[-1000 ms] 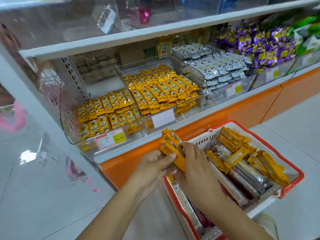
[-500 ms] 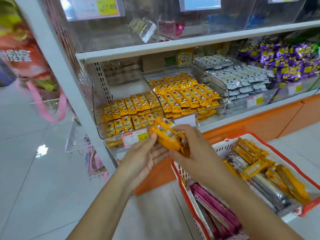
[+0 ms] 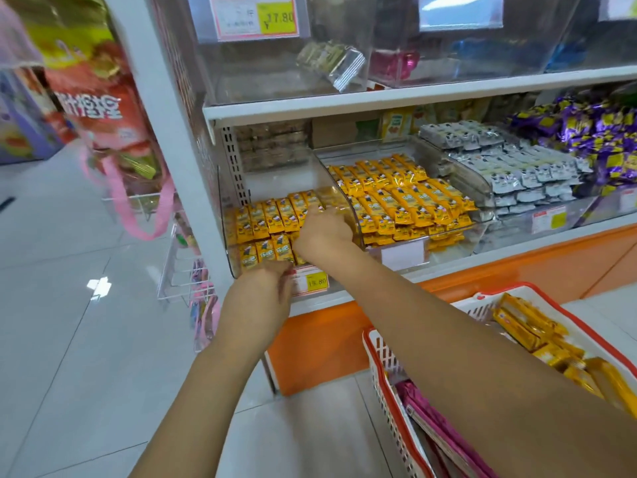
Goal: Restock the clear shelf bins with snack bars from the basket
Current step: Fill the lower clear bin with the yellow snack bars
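left bin (image 3: 230, 246) open on top, free room behind its yellow bars (image 3: 265, 219); upper shelf (image 3: 379, 102) overhangs; divider wall (image 3: 339, 198) right.

White shelf (image 3: 344, 298) over an orange base (image 3: 327, 346)
We saw clear bins in a row on it: beside the end bin (image 3: 225, 236) of yellow bars (image 3: 269, 219) stood a fuller yellow bin (image 3: 458, 241), beyond that grey packets (image 3: 524, 174), and farthest off purple wrappers (image 3: 593, 129).

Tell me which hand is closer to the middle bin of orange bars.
Right. The right hand is inside the left bin, beside the middle bin; the left hand sits lower, at the left bin's front.
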Demonstrator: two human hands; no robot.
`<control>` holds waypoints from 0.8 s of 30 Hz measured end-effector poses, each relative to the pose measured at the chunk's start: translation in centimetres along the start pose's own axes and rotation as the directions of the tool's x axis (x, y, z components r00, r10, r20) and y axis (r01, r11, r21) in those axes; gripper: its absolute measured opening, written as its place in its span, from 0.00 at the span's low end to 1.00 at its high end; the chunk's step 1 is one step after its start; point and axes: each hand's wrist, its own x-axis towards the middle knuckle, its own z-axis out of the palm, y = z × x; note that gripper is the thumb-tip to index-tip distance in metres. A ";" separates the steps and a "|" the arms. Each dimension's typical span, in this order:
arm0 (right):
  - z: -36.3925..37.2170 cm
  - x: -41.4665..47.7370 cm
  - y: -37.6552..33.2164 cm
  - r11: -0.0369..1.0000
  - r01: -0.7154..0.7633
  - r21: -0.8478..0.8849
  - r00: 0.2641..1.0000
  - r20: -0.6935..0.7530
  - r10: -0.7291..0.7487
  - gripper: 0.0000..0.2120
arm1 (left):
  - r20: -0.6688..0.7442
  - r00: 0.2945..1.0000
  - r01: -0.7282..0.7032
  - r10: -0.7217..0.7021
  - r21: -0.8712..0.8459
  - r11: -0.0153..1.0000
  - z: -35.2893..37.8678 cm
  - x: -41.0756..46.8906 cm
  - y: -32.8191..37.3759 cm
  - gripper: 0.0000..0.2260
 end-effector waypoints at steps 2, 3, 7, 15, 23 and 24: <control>0.8 0.6 -0.2 0.999 -0.044 0.018 0.999 -0.007 0.044 0.34 | 0.010 1.000 -0.018 0.018 0.000 1.000 0.1 0.0 -0.3 0.13; 1.1 0.8 -0.2 0.998 -0.064 0.014 0.998 -0.004 0.064 0.34 | 0.009 1.000 -0.024 0.024 0.000 1.000 0.1 0.1 -0.3 0.13; 1.9 1.4 -0.3 0.993 -0.108 -0.037 0.993 0.040 0.110 0.35 | 0.003 0.999 -0.037 0.037 0.015 0.999 0.3 0.0 -0.7 0.15; 0.4 0.3 0.2 0.996 0.095 0.000 0.952 0.292 -0.091 0.31 | -0.022 0.998 -0.051 0.052 0.002 0.999 0.7 -0.1 -0.9 0.14; -1.6 -5.3 5.0 0.914 0.403 0.054 0.877 -0.308 -0.368 0.11 | -0.143 0.988 -0.078 0.067 -0.072 0.994 0.9 -0.9 0.9 0.12; -1.7 -6.1 6.4 0.902 0.423 0.080 0.864 -0.334 -0.376 0.13 | -0.150 0.984 -0.111 0.094 -0.111 0.988 1.1 -1.2 1.4 0.13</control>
